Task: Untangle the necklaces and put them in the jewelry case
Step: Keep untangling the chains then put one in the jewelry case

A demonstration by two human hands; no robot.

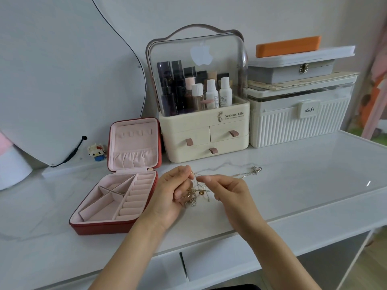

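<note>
Above white worktop (293, 185), tangled necklaces (195, 194) pinched between left hand (171, 193) and right hand (227, 193), fingers clamped on chains. One silver chain trailed rightward along worktop. Open red jewelry case (117, 197) set just left of hands, compartments unfilled.

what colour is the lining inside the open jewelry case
Pale pink lining, with a red outside; seen in the head view.

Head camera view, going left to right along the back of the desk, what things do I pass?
Mirror → toy figure → jewelry case → cosmetics organizer → ribbed white box, with a stack of flat boxes on top of it.
</note>
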